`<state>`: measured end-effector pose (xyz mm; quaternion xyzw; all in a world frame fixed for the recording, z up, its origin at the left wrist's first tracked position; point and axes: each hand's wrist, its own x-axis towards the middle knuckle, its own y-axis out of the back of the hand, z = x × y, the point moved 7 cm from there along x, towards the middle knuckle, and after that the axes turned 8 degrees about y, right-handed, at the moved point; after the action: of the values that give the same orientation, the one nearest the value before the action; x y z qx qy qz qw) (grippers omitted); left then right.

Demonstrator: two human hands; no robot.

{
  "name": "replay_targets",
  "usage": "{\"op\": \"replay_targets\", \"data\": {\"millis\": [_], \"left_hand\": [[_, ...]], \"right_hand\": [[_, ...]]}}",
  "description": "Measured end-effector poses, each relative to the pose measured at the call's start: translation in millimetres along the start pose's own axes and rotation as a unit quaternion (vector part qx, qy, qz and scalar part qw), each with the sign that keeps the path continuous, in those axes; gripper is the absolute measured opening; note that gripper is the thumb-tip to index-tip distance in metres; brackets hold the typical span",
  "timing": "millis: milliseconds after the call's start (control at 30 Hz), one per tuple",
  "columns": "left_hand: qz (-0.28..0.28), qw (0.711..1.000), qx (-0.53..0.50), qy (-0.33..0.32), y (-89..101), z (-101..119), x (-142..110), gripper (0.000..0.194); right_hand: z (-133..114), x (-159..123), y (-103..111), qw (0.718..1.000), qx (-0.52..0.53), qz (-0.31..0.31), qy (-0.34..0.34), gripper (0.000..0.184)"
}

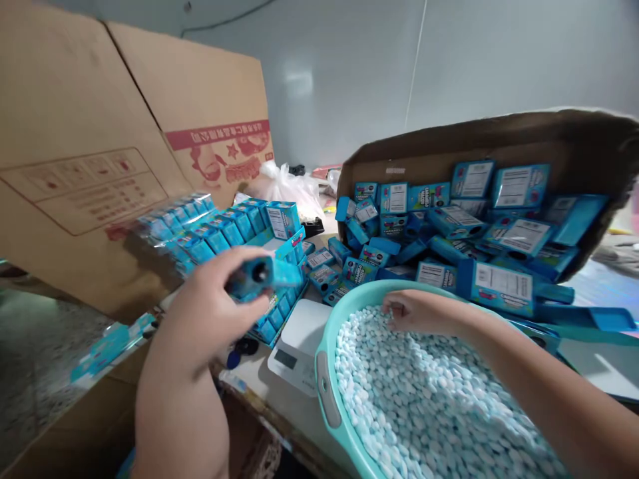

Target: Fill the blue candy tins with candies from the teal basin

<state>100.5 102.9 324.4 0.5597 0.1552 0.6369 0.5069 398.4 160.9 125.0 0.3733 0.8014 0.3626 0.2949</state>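
Note:
My left hand (214, 303) is closed round a small blue box (262, 276), held sideways with its open end toward me, above the table's left part. My right hand (417, 311) reaches into a teal basin (327, 392) full of small pale blue tablets (424, 406); its fingers are pinched together at the far edge of the tablets, and what they hold is too small to make out.
A white scale (294, 346) sits left of the basin. A display tray of filled blue boxes (239, 229) lies behind my left hand. A tipped brown carton (499, 133) spills several blue boxes (449, 226). A large cardboard box (100, 133) stands at left.

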Motion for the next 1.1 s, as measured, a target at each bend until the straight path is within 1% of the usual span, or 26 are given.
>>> {"op": "replay_targets", "data": {"millis": [33, 67, 100, 133, 167, 233, 300, 333, 433, 533, 667, 767, 867, 933, 1000, 1100], "left_hand": [[0.054, 0.998, 0.011, -0.013, 19.1, 5.6, 16.5, 0.048], [0.094, 0.995, 0.028, -0.020, 32.2, 9.6, 34.4, 0.047], [0.109, 0.993, 0.044, -0.022, 38.5, 11.8, 53.3, 0.045], [0.108, 0.992, 0.061, -0.021, 40.0, 12.2, 72.2, 0.044], [0.079, 0.993, 0.081, -0.020, 35.7, 10.8, 90.4, 0.044], [-0.016, 0.993, 0.118, -0.021, 20.1, 4.1, 118.9, 0.045], [-0.105, 0.984, 0.141, -0.030, 6.4, -4.3, 134.3, 0.047], [-0.134, 0.980, 0.144, -0.035, 2.7, -8.0, 138.1, 0.049], [-0.190, 0.969, 0.143, -0.065, -2.3, -12.6, 140.1, 0.055], [-0.223, 0.955, 0.161, -0.112, -6.1, -10.6, 137.8, 0.058], [-0.205, 0.943, 0.204, -0.165, -9.9, -10.9, 142.3, 0.057], [-0.188, 0.932, 0.217, -0.222, -14.5, -15.1, 143.5, 0.055], [-0.143, 0.919, 0.216, -0.296, -15.6, -21.4, 138.7, 0.045], [-0.108, 0.912, 0.216, -0.332, -14.7, -26.9, 133.7, 0.040], [-0.091, 0.911, 0.219, -0.338, -14.3, -33.2, 130.6, 0.039], [-0.117, 0.916, 0.216, -0.317, -15.1, -40.9, 129.1, 0.039]], "right_hand": [[-2.0, -0.7, 0.4, 1.000, 0.000, 0.002, 0.003, 0.027], [-3.9, -1.0, -0.1, 1.000, 0.000, 0.003, 0.006, 0.027], [-5.4, -0.8, -1.2, 1.000, -0.001, 0.003, 0.009, 0.027], [-6.1, -0.2, -3.0, 1.000, -0.002, 0.002, 0.008, 0.027], [-5.9, 0.9, -5.0, 1.000, -0.004, 0.000, 0.005, 0.027], [-3.3, 3.4, -8.4, 1.000, -0.010, -0.004, -0.011, 0.028], [-0.9, 5.0, -9.6, 1.000, -0.018, -0.006, -0.024, 0.030], [-0.6, 5.3, -9.3, 0.999, -0.020, -0.005, -0.025, 0.030], [-1.4, 4.3, -7.5, 0.999, -0.022, -0.007, -0.024, 0.031], [-0.4, 3.7, -7.2, 0.999, -0.021, -0.008, -0.024, 0.030], [4.3, 5.7, -9.1, 0.999, -0.021, -0.002, -0.024, 0.032], [6.6, 6.1, -10.0, 1.000, -0.018, 0.001, -0.023, 0.033], [6.6, 4.8, -9.1, 1.000, -0.019, 0.007, -0.024, 0.036], [6.4, 4.3, -9.2, 0.999, -0.019, 0.008, -0.025, 0.038], [6.6, 4.6, -10.2, 0.999, -0.018, 0.008, -0.027, 0.038], [6.8, 5.8, -11.3, 0.999, -0.019, 0.011, -0.029, 0.037]]}}
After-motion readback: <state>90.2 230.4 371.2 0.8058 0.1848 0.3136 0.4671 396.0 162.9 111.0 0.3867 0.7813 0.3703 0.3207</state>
